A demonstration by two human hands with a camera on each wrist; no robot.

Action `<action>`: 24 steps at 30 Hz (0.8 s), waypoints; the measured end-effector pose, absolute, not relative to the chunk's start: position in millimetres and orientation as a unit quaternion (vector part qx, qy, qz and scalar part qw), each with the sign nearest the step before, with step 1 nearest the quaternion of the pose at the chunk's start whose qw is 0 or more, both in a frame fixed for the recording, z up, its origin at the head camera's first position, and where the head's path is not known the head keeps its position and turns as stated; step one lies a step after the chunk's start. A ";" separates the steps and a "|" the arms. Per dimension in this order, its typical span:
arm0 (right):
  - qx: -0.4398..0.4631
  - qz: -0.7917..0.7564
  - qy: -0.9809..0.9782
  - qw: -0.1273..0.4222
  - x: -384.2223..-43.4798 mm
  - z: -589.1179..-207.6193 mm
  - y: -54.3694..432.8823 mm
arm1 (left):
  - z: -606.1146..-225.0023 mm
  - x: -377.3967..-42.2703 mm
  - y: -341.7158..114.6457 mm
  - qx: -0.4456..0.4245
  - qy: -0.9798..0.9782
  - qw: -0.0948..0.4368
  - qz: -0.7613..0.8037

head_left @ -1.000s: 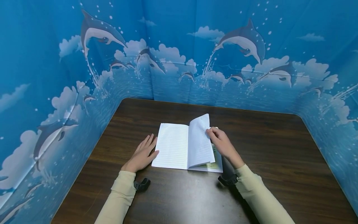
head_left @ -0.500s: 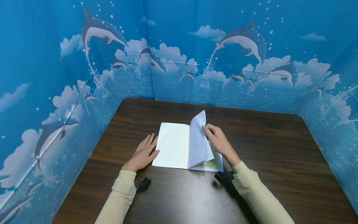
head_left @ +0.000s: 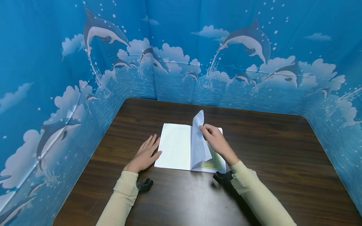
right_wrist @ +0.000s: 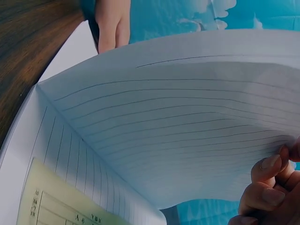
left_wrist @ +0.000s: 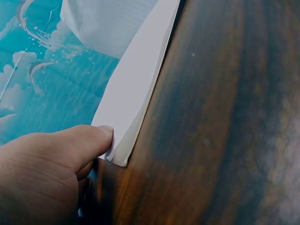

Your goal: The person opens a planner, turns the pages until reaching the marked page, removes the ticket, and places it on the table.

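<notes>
An open notebook (head_left: 173,146) with lined pages lies on the table. My right hand (head_left: 216,139) pinches the edge of a raised page (head_left: 198,144) between thumb and curled fingers, and the page stands up from the spine. In the right wrist view the lifted page (right_wrist: 178,112) bows widely, with the fingertips (right_wrist: 265,176) at its edge. Beneath it, a yellow-green printed slip (head_left: 212,161) lies on the right-hand page. My left hand (head_left: 145,155) rests flat at the notebook's left edge, fingers spread, its thumb (left_wrist: 89,140) touching the page corner.
The dark wood table (head_left: 282,163) extends around the notebook on all sides. A blue curtain (head_left: 175,40) printed with dolphins hangs behind its far edge and along both sides. Black straps with cameras (head_left: 145,185) sit on both wrists.
My right hand has moved left with the page, which has gone from leaning right to nearly upright. More of the yellow-green slip shows. My left hand has stayed in place.
</notes>
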State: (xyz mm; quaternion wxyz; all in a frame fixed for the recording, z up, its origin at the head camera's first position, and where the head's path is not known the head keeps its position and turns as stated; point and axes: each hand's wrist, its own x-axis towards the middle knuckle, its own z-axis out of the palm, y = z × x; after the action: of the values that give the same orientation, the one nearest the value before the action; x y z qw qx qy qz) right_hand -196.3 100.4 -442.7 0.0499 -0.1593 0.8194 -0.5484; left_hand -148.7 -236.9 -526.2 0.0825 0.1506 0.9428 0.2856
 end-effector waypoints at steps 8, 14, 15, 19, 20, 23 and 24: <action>-0.168 -0.546 0.819 0.049 -199.3 -442.0 90.3 | -529.0 -149.9 -238.1 0.149 0.944 0.084 0.284; -0.176 -0.547 0.816 0.052 -198.6 -441.4 86.2 | -530.6 -150.6 -238.3 0.142 0.947 0.094 0.273; -0.176 -0.548 0.816 0.054 -198.1 -441.0 85.9 | -529.7 -150.3 -237.7 0.143 0.947 0.092 0.273; -0.177 -0.547 0.816 0.060 -197.2 -441.6 84.8 | -527.3 -149.4 -236.9 0.143 0.948 0.085 0.272; -0.176 -0.545 0.818 0.059 -197.0 -442.1 84.8 | -526.9 -149.2 -236.8 0.144 0.948 0.083 0.271; -0.171 -0.539 0.823 0.055 -195.4 -443.3 86.3 | -527.4 -149.5 -236.9 0.144 0.950 0.083 0.264; -0.167 -0.538 0.825 0.052 -194.8 -443.9 87.3 | -527.3 -149.6 -236.7 0.144 0.951 0.082 0.263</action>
State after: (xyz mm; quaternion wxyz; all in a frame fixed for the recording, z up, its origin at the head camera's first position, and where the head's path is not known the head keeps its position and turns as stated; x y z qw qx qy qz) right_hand -194.8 87.3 -443.9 0.0521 -0.1669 0.8248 -0.5377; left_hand -149.6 -236.7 -527.3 0.0820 0.1436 0.9505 0.2631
